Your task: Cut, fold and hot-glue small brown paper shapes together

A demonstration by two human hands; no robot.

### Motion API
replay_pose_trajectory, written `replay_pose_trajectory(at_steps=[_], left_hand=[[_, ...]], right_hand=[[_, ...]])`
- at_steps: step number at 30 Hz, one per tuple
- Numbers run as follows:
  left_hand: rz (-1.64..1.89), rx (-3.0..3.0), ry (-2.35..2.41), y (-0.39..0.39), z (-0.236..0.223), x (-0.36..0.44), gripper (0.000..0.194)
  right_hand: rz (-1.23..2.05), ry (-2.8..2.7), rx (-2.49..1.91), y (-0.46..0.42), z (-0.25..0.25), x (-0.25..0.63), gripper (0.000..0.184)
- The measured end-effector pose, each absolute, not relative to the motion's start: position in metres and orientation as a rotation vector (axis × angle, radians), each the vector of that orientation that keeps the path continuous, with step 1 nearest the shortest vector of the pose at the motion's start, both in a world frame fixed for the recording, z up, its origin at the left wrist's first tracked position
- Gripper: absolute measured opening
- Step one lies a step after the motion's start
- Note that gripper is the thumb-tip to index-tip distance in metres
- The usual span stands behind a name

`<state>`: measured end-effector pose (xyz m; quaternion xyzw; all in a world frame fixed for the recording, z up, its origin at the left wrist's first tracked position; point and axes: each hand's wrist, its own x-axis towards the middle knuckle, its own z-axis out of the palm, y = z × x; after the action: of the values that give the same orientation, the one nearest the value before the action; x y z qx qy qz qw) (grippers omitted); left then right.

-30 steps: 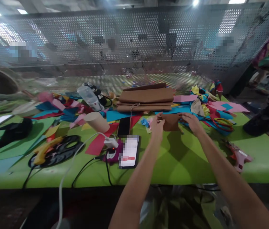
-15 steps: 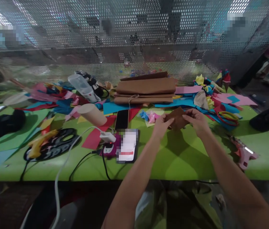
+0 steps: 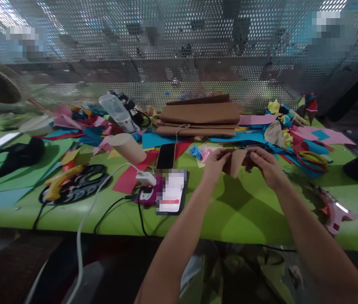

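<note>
See near the front of the green desk (image 3: 198, 230) a pink glue gun (image 3: 337, 216) at right, a lit phone (image 3: 175, 193) left of center and, farther left, a yellow glue gun (image 3: 56, 186). Past these, find brown paper (image 3: 236, 162) raised above the desk, pinched by left grip (image 3: 215, 164) and right grip (image 3: 265, 165), small, folded, lighter on one face. Beyond, note a clear bottle (image 3: 118, 113), contents too blurred to tell, between crowded paper scraps (image 3: 90, 137) and stacked brown sheets (image 3: 199, 114), before a perforated panel (image 3: 134, 71).
</note>
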<state>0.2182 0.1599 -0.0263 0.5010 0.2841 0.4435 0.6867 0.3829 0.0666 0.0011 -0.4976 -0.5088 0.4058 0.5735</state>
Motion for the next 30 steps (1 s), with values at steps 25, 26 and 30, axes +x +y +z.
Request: replay_pose_trajectory(at_steps=[25,26,30], left_hand=[[0.963,0.777,0.540,0.161,-0.030,0.217,0.048],[0.958,0.790,0.552,0.162,-0.030,0.217,0.047],[0.929,0.831,0.550,0.163,-0.029,0.217,0.045]], right_hand=[[0.231,-1.694,-1.381,0.069,-0.007,0.378,0.028],[0.222,-1.688,-1.386,0.070,-0.007,0.378,0.025],[0.161,-1.650,-1.378,0.070,-0.007,0.377,0.010]])
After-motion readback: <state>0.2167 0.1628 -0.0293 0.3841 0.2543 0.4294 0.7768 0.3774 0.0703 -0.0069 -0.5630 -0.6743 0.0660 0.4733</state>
